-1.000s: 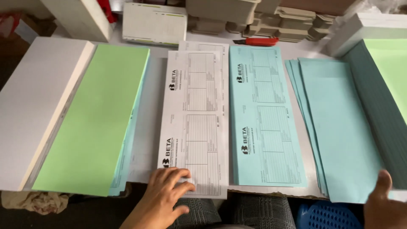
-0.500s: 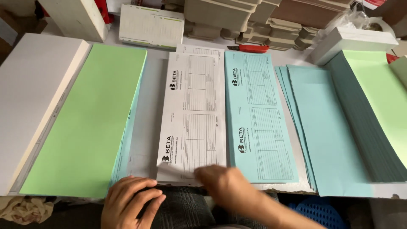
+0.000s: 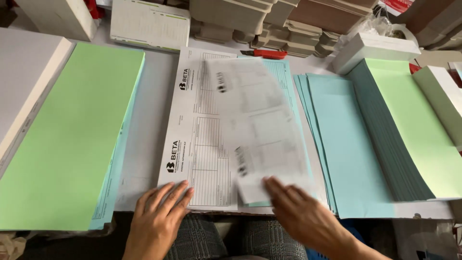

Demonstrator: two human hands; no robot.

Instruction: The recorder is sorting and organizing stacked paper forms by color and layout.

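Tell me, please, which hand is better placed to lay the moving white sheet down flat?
The right hand, I judge: it touches the blurred white sheet at the near edge, above the blue forms. The left hand rests flat on the white form stack.

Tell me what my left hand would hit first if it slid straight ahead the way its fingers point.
The left hand already rests on the white printed form stack. It would probably just travel up that stack; nothing stands on it.
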